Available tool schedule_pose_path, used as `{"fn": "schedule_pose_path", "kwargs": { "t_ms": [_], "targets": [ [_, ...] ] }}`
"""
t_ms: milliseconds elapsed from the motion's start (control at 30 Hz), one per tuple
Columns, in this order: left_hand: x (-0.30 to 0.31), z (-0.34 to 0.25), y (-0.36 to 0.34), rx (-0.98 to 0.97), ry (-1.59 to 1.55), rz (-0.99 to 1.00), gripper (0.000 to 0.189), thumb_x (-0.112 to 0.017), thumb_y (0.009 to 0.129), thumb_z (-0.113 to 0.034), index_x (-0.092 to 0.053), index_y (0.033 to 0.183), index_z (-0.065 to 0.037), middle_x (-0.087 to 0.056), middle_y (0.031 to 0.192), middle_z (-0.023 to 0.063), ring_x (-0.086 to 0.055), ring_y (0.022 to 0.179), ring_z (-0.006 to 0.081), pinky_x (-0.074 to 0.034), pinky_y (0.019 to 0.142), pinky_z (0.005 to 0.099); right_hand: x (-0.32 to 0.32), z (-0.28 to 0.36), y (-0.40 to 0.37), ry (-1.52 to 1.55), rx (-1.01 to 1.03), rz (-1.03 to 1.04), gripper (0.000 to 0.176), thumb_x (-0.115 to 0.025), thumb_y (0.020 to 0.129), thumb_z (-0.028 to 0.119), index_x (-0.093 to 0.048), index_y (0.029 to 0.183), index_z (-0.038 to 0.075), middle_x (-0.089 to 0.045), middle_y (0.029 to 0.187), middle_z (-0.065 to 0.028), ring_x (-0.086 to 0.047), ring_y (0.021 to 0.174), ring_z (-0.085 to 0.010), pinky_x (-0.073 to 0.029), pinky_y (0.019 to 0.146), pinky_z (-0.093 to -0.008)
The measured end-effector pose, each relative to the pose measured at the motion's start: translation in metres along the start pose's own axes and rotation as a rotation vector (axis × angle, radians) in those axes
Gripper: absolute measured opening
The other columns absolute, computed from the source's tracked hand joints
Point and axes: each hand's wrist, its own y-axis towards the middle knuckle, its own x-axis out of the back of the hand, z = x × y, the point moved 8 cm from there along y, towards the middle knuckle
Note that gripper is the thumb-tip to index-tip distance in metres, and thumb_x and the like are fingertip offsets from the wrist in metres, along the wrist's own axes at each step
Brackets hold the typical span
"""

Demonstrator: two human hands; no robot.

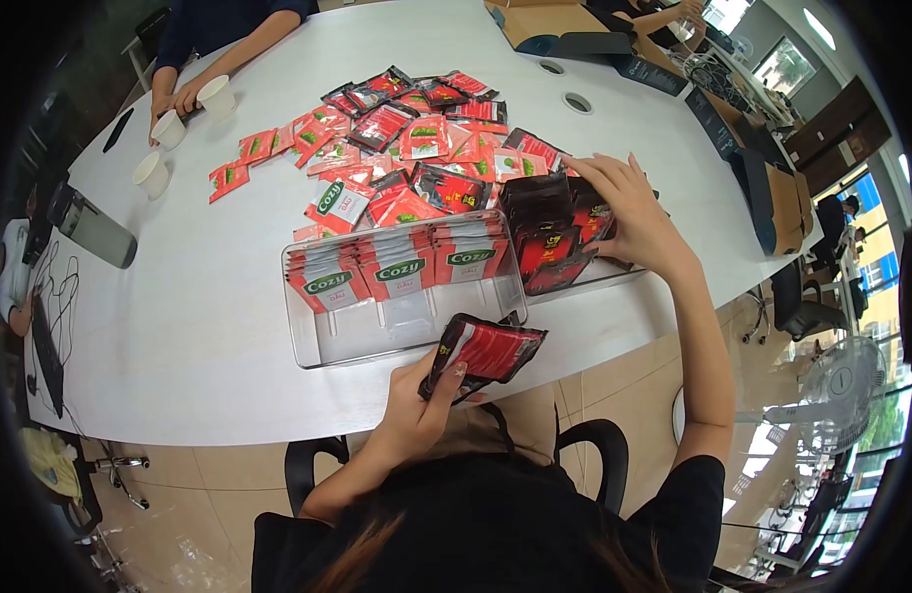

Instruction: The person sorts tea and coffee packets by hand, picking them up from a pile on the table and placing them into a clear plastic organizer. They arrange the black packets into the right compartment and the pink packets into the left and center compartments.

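Observation:
Near the table's front edge, my left hand (423,400) is closed round a small stack of black and red packets (488,348). My right hand (629,212) reaches over the right-hand clear tray (614,278), its thumb and fingers apart beside the upright black and red packets (548,244) in it. To the left stands another clear tray (372,348) with rows of pink Cozy packets (399,272) along its back part. Behind both trays lies a loose pile of pink packets (423,138) mixed with black and red packets (382,126).
Paper cups (152,175) and a bottle (93,226) stand at the left. A person's hands (176,101) rest near the cups. Open cardboard boxes (772,203) line the right and back edges. A fan (839,390) is at the right.

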Motion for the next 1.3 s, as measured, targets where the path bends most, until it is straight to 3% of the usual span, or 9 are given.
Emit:
{"fn": "schedule_pose_path", "kwargs": {
  "t_ms": [133, 200, 600, 700, 900, 1233, 1300],
  "targets": [
    [-0.002, -0.005, 0.001, -0.015, -0.019, 0.012, 0.03, -0.042, 0.101, -0.014, -0.057, 0.109, 0.012, -0.068, 0.093, 0.0175, -0.07, 0.079, 0.0231, -0.058, 0.068, 0.032, 0.009, -0.006, -0.006, 0.004, -0.029, -0.008, 0.12, -0.089, 0.043, 0.011, -0.03, 0.147, 0.024, -0.043, 0.14, -0.0075, -0.04, 0.13, -0.031, -0.023, 0.116, -0.0535],
    [-0.003, -0.003, 0.001, -0.012, -0.069, -0.008, 0.026, -0.046, 0.099, -0.009, -0.055, 0.113, 0.011, -0.068, 0.091, 0.0156, -0.068, 0.078, 0.0185, -0.055, 0.067, 0.0291, 0.011, -0.015, -0.014, -0.037, -0.052, -0.015, 0.124, -0.089, 0.042, 0.012, -0.027, 0.148, 0.025, -0.041, 0.142, -0.0073, -0.04, 0.13, -0.0313, -0.024, 0.115, -0.0535],
    [-0.003, -0.004, 0.002, -0.022, -0.049, 0.004, 0.026, -0.048, 0.098, -0.008, -0.054, 0.115, 0.011, -0.068, 0.095, 0.0162, -0.069, 0.077, 0.0187, -0.055, 0.068, 0.0289, 0.01, -0.029, -0.022, -0.072, -0.147, 0.003, 0.118, -0.084, 0.05, 0.001, -0.025, 0.15, 0.026, -0.049, 0.123, -0.0065, -0.045, 0.122, -0.0281, -0.028, 0.114, -0.052],
    [-0.003, -0.005, 0.002, -0.024, -0.055, -0.005, 0.027, -0.048, 0.098, -0.008, -0.054, 0.116, 0.011, -0.068, 0.094, 0.0158, -0.068, 0.076, 0.0179, -0.055, 0.068, 0.0284, 0.011, -0.026, -0.023, -0.092, -0.13, -0.014, 0.117, -0.084, 0.05, 0.002, -0.027, 0.149, 0.026, -0.049, 0.129, -0.0072, -0.044, 0.126, -0.029, -0.028, 0.114, -0.0512],
    [-0.003, -0.001, 0.002, -0.016, -0.01, 0.008, 0.028, -0.048, 0.098, -0.009, -0.053, 0.118, 0.01, -0.067, 0.092, 0.0142, -0.066, 0.075, 0.0148, -0.054, 0.066, 0.028, 0.022, -0.02, -0.032, -0.032, -0.165, 0.051, 0.12, -0.088, 0.046, 0.008, -0.028, 0.148, 0.026, -0.034, 0.149, -0.0088, -0.031, 0.137, -0.035, -0.025, 0.116, -0.0492],
    [-0.002, -0.006, 0.002, -0.014, -0.013, -0.011, 0.026, -0.049, 0.098, -0.009, -0.053, 0.116, 0.01, -0.066, 0.086, 0.0131, -0.063, 0.071, 0.0126, -0.055, 0.066, 0.0277, -0.002, 0.007, -0.008, 0.005, -0.041, -0.01, 0.122, -0.089, 0.046, 0.017, -0.025, 0.15, 0.023, -0.028, 0.153, -0.0087, -0.026, 0.14, -0.0348, -0.017, 0.116, -0.0572],
    [0.001, 0.004, 0.002, 0.014, 0.008, -0.014, 0.026, -0.046, 0.1, -0.013, -0.054, 0.111, 0.009, -0.067, 0.089, 0.0145, -0.067, 0.072, 0.017, -0.058, 0.064, 0.0299, -0.001, 0.009, -0.006, -0.005, -0.042, -0.033, 0.121, -0.088, 0.047, 0.017, -0.025, 0.15, 0.024, -0.029, 0.153, -0.0077, -0.026, 0.14, -0.0339, -0.017, 0.115, -0.0571]
  ]
}}
